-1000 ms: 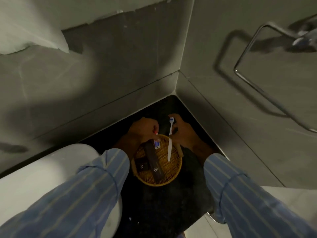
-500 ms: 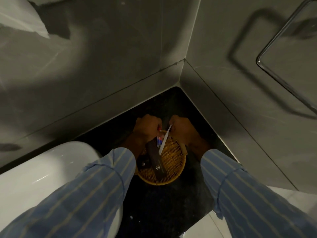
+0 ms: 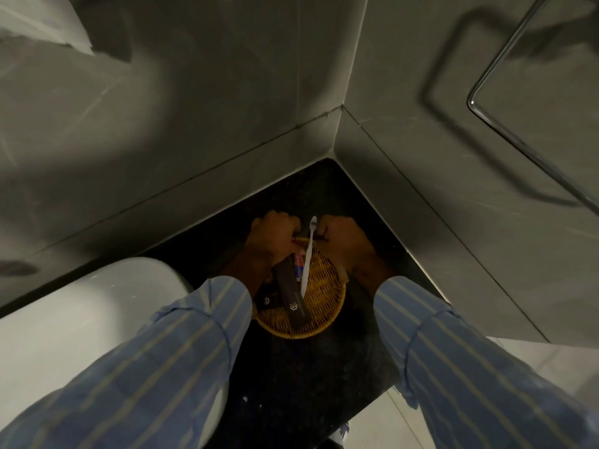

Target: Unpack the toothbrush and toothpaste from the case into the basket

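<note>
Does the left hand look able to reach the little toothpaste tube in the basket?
Probably yes: the left hand sits right beside the toothpaste tube at the basket rim, with only the toothbrush alongside it.

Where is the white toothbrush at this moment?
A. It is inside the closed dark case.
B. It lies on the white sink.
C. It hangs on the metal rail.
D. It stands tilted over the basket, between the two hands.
D: the toothbrush leans over the basket, head up, between the left hand and right hand.

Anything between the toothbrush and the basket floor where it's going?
Nothing visible blocks it. The toothbrush slants over the basket, its lower end above bare weave right of the dark case; the toothpaste sits just left of it.
</note>
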Tool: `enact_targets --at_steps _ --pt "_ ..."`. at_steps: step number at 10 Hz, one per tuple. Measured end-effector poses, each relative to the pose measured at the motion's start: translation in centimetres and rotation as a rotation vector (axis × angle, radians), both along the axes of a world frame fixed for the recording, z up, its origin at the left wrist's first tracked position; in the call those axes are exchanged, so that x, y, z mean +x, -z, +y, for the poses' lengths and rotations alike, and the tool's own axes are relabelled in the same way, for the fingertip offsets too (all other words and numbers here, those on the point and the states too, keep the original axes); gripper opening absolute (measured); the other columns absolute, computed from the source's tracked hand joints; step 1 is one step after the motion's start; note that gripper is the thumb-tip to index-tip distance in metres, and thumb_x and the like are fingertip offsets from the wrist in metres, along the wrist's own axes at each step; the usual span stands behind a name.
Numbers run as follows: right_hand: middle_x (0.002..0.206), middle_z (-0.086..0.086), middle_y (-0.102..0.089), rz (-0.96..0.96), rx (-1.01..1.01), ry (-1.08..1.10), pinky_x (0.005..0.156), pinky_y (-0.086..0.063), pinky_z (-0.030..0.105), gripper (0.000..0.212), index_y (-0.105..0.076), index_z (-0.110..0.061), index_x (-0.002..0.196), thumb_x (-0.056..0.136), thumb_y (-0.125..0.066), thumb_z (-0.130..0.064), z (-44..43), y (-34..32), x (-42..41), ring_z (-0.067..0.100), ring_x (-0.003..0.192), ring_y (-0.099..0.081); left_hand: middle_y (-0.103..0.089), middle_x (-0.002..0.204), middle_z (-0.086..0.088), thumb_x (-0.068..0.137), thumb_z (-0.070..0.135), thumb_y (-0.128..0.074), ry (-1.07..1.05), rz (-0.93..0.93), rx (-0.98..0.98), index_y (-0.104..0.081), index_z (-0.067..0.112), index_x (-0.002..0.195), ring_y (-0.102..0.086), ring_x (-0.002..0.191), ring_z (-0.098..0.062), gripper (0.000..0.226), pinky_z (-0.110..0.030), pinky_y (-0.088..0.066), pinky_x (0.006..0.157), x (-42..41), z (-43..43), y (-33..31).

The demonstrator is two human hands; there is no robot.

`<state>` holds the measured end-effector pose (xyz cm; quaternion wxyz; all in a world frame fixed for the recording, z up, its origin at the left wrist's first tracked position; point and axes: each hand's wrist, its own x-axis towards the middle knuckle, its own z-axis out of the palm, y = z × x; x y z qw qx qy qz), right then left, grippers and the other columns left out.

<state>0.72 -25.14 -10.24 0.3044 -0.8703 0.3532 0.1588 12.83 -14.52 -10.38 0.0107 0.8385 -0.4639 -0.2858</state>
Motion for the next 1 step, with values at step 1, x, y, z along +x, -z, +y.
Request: enact_targets --at_steps 1 --pt "0.119 0.009 -0.063 -0.069 -0.056 0.024 0.092 -0.054 0.036 0.03 -0.063 -0.011 0.119 0.092 -0.063 -0.025 0.04 -2.06 -2.03 0.024 0.105 -0.063 -0.06 0.133 -0.008 0.079 0.055 -0.068 -0.065 -0.002 -0.093 -0.06 0.018 0.129 -0.054 0.124 -0.027 0.063 -0.046 -0.045 0.104 -0.6 0.95 -1.03"
